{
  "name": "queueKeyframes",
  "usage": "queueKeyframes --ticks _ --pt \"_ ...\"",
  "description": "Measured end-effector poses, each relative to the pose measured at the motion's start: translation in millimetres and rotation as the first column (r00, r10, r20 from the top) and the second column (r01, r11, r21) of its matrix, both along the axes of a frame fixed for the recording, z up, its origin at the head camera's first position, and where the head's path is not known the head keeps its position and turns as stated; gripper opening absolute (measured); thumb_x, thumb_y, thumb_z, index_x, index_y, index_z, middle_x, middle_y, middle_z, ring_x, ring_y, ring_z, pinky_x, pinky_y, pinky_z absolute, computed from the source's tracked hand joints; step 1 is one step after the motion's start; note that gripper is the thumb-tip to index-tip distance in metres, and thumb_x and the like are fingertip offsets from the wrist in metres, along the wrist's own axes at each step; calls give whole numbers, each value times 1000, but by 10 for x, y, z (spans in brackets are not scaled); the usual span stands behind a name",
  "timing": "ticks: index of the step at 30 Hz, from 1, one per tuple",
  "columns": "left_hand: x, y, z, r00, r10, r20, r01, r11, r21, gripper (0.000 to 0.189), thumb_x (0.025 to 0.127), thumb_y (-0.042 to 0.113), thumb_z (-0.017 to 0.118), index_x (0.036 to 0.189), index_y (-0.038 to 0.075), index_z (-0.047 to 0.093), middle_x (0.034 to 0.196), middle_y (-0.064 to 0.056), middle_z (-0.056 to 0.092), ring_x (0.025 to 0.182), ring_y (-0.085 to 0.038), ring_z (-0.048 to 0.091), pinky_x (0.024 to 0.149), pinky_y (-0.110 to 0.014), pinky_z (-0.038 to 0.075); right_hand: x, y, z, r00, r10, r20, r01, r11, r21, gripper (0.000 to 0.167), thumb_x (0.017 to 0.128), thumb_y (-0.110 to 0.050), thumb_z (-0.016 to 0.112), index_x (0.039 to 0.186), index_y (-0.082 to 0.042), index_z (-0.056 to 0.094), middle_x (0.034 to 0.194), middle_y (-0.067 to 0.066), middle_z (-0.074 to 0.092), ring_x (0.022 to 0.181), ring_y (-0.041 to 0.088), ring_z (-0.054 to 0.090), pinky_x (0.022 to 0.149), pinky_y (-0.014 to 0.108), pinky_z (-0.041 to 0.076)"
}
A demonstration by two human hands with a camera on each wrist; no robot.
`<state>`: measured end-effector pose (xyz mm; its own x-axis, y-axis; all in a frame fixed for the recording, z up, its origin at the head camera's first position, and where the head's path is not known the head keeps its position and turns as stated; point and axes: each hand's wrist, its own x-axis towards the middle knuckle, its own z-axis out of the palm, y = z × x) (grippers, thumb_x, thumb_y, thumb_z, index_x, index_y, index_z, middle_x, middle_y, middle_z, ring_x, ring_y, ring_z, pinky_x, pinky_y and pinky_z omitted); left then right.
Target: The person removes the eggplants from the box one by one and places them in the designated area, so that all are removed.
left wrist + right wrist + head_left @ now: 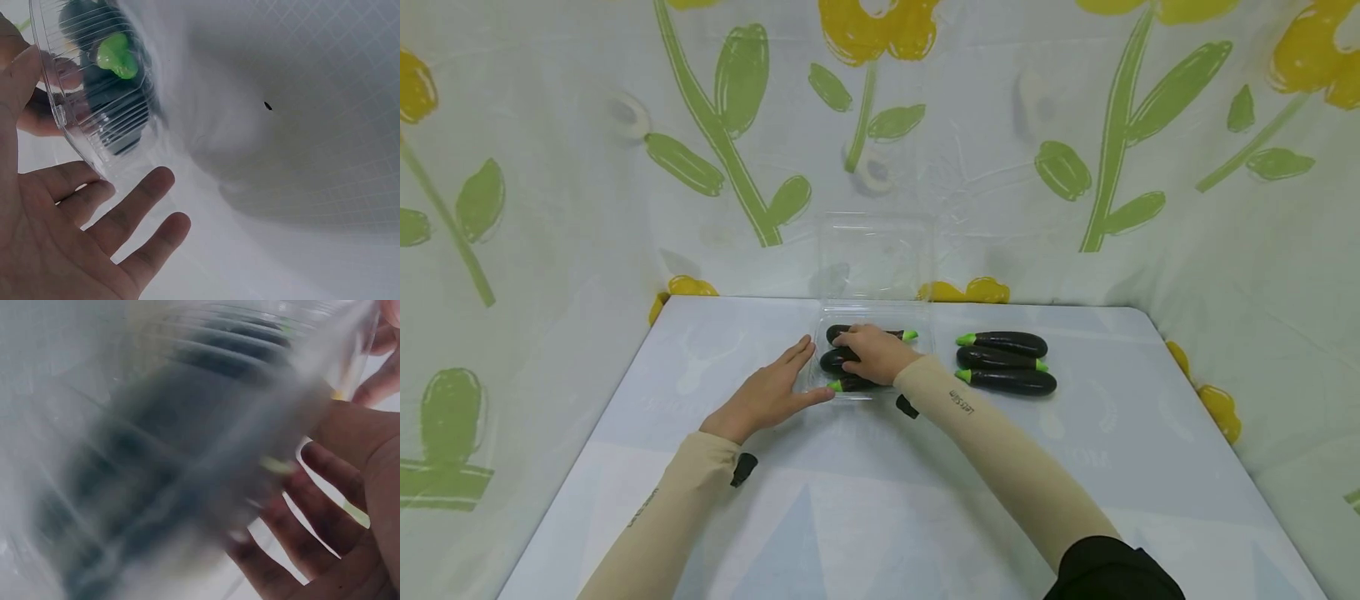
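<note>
A clear plastic clamshell box (822, 333) lies with its lid (877, 250) raised at the table's back. Three dark eggplants with green stems lie in it: a back eggplant (837, 332), a middle eggplant (833, 361) and a front eggplant (854, 383). My right hand (880, 352) reaches into the box, thumb and fingers either side of the middle eggplant, covering much of it. At the box's left edge my left hand (772, 390) rests with fingers extended. In the left wrist view, the box's ribbed wall (112, 100) is beside that hand (69, 231). Blur obscures the eggplants in the right wrist view.
Right of the box, three more eggplants (1002, 358) lie in a stack of rows on the white table (865, 517). A pale curtain (985, 183) with printed flowers hangs behind the table and at its sides.
</note>
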<state>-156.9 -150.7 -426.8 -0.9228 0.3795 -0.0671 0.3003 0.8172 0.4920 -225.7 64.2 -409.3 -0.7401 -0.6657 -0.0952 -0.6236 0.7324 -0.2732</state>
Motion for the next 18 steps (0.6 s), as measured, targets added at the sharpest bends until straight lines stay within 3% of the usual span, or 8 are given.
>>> queueKeyframes --ticks 8,18 --pt "-1 -7 -6 1000 5 2 -5 1000 -3 101 91 68 61 162 7 23 169 -7 16 149 -36 30 116 -56 31 -2 -20 -75 999 20 -37 -19 999 38 41 100 -23 68 138 -11 64 135 8 62 127 20 58 110 33 44" --pt "-7 -5 -2 1000 5 6 -5 1000 -9 103 90 72 58 162 7 22 169 -7 15 148 -36 31 116 -57 32 14 -25 -77 1000 8 -22 -7 998 60 48 97 -26 72 141 -14 61 140 7 60 130 22 55 111 35 43"
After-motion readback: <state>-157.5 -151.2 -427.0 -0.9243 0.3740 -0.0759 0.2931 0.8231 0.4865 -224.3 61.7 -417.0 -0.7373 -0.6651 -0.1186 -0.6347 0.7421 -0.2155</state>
